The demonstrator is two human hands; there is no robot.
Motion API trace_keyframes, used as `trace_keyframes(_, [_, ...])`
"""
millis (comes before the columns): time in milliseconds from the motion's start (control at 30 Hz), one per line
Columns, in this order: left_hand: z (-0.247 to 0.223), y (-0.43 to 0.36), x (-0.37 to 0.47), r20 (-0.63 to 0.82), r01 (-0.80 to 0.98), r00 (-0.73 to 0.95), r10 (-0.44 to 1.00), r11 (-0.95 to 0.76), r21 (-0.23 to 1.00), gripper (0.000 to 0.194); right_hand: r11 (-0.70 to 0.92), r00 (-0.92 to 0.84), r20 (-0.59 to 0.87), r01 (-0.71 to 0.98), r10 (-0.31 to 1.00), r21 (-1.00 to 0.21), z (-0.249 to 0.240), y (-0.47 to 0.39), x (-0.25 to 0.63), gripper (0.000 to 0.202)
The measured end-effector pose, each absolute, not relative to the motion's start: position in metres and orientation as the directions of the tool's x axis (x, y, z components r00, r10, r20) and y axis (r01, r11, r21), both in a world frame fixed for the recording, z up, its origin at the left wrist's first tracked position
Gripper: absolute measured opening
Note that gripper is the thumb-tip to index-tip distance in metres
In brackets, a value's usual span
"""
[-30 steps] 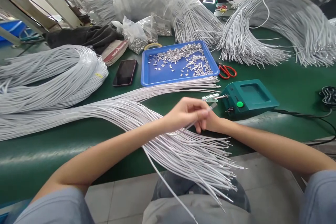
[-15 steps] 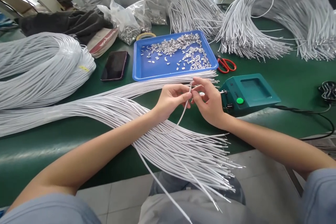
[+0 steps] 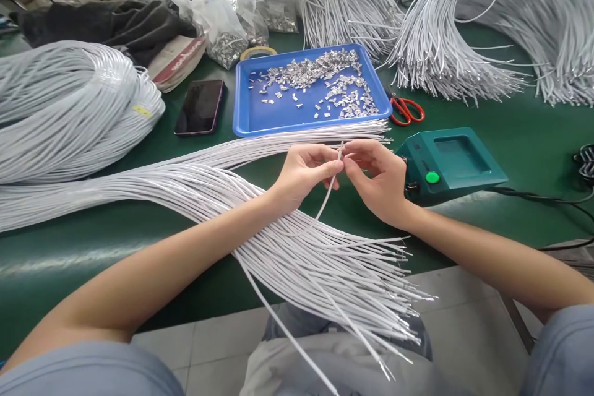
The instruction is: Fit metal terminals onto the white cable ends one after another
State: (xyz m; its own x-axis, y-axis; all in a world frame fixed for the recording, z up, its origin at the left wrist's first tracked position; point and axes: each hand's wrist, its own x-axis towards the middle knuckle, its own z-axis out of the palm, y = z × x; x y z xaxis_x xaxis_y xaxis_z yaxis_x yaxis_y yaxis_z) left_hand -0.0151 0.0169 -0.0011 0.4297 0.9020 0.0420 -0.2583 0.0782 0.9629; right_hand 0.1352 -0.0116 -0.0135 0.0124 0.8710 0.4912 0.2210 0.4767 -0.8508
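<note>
Between thumb and fingers, my left hand [image 3: 299, 178] pinches a single white cable [image 3: 327, 199] just below its upper end. My right hand [image 3: 381, 184] meets it there, thumb and forefinger closed on the same cable near the tip. Any small part between the fingertips is too hidden to make out. The cable curves down into a fanned bundle of white cables [image 3: 297, 260] lying under my left forearm, many with bare or metal-tipped ends. Behind my hands, a second row of white cables [image 3: 260, 143] runs along the front of a blue tray [image 3: 266, 119] holding small metal terminals [image 3: 315, 71].
Right of my right hand stands a green device [image 3: 457, 164] with a green button. Red-handled scissors [image 3: 408, 111] lie beside the tray, a phone [image 3: 200, 107] to its left. Coiled cables [image 3: 69, 111], bags of metal parts [image 3: 225, 31] and more cable bundles [image 3: 445, 55] surround this.
My right hand's forefinger has come down from its raised position, so the cable's tip now shows above the fingers. The whole view has shifted slightly. Both hands stay on the cable.
</note>
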Motion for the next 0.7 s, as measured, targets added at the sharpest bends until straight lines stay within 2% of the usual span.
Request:
trace_keyframes(167, [-0.0004,0.0157,-0.0151,0.019,-0.232,0.425,0.905,0.089,0.969,0.031,0.456,0.042,0.464,0.124,0.885,-0.881,-0.0089,-0.0122,0.1357,0.006])
trace_keyframes(333, [-0.0016,0.0155,-0.0148,0.026,-0.201,0.424,0.905,0.066,0.977,0.033,0.411,0.060,0.412,0.037,0.909,-0.911,-0.0038,-0.0097,0.1390,0.010])
trace_keyframes(700, [-0.0009,0.0147,-0.0122,0.042,-0.162,0.404,0.914,0.026,0.986,0.033,0.403,0.038,0.405,0.042,0.914,-0.914,-0.0051,-0.0047,0.1405,0.015])
